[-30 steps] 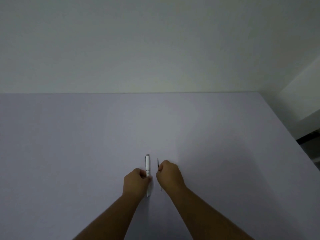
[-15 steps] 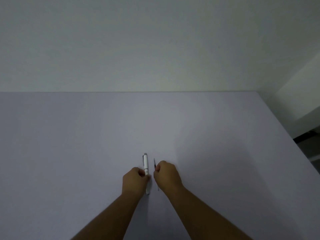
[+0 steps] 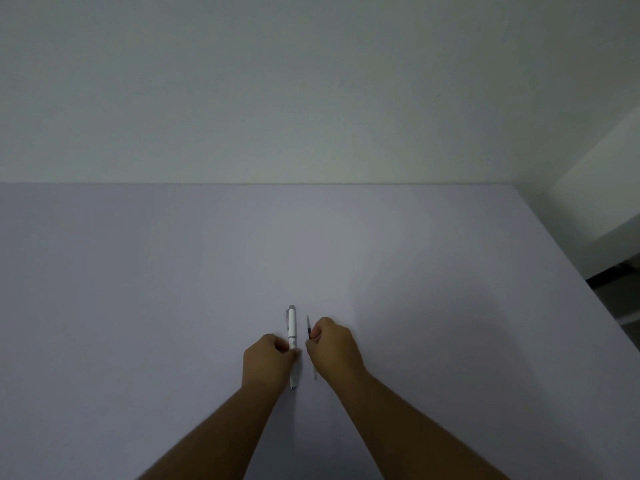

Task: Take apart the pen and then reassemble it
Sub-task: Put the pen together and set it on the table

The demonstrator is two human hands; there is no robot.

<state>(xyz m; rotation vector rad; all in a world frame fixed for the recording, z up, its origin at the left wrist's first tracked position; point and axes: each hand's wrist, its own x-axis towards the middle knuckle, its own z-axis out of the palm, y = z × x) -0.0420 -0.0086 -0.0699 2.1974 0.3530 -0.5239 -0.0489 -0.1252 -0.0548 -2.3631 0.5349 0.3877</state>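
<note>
Head view: left hand (image 3: 268, 358) is clamped on the white pen barrel (image 3: 292, 327), right hand (image 3: 330, 346) on the thin refill (image 3: 308, 328), parallel above the lilac desk (image 3: 138, 306). Judged advice: align the refill tip with the barrel opening, then slide gently, avoiding bending.

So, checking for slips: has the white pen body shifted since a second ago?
No. The white pen body stays equally far from the table's far edge.
</note>
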